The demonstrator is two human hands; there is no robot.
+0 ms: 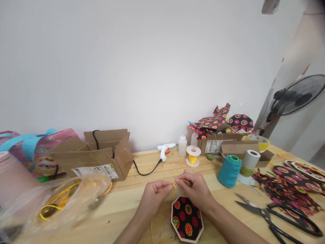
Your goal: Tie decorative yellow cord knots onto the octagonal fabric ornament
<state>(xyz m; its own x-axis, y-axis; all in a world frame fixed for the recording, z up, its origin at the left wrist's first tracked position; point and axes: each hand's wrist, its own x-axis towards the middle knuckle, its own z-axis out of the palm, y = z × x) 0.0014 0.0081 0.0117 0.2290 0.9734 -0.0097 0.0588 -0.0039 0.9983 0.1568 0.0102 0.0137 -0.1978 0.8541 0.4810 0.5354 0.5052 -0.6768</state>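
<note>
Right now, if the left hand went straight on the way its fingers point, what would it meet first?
Probably the right hand, which faces the left hand across the yellow cord both pinch; the gap between them looks very small.

- A home craft corner: a wooden tabletop [142, 203] set against a plain white wall.
- Sewing and craft gear lies about: thread cones [229, 170], black scissors [274, 217], a glue gun [165, 149], patterned fabric scraps [218, 120].
- Opened cardboard boxes [99, 156] and a standing fan [297, 96] suggest a household room.
</note>
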